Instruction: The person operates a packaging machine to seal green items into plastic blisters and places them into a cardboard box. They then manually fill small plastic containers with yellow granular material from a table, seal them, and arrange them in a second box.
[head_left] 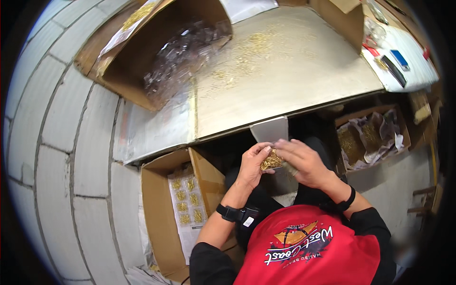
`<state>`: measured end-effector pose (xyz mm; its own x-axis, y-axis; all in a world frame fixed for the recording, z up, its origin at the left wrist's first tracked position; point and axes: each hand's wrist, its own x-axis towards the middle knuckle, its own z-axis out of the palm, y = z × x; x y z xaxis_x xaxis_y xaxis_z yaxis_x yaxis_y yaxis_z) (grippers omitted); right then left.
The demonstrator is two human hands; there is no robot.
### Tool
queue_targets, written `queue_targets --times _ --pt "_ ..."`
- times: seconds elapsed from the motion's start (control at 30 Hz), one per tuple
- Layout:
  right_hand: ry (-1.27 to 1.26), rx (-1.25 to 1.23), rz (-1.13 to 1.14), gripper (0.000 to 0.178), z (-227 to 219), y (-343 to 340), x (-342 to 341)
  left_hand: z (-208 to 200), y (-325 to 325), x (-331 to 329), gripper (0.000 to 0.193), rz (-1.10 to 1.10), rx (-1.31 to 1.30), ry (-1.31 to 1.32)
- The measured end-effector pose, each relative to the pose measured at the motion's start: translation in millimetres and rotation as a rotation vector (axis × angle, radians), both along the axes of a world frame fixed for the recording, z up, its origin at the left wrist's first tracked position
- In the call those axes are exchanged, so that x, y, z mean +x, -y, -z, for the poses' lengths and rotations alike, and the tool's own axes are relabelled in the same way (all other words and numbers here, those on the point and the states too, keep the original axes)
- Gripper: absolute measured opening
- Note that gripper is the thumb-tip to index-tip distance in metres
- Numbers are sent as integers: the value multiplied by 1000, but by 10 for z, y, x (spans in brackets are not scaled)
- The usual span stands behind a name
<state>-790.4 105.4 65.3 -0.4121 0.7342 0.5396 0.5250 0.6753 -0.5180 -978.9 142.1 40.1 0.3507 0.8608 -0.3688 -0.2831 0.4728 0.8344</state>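
In front of my body, my left hand (252,165) is closed around a small clear box. Small thin gold-coloured metal pieces (271,160) fill it; they are too small to name exactly. My right hand (305,163) is beside and partly over the box, its fingers stretched toward it and somewhat smeared by motion. A greyish patch shows by the right thumb, and I cannot make out what it is. More gold-coloured pieces (254,45) lie loosely scattered on the tabletop (304,85) ahead of my hands.
A tilted cardboard box (123,71) at the far left holds clear plastic boxes (183,54). Lower left, another carton (159,218) contains filled clear boxes (182,206). Right of my legs stands a lined carton (403,126) of gold-coloured pieces. A blue object (399,60) lies at the far right.
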Motion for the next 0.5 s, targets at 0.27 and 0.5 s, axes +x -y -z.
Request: queue_targets --times 0.27,0.5 --pt "-230 -140 87 32 -34 -129 -144 -658 125 -1132 43 -201 93 0" --pt "-31 -370 -69 48 250 -65 -460 -654 1012 -2787 38 -697 117 -196"
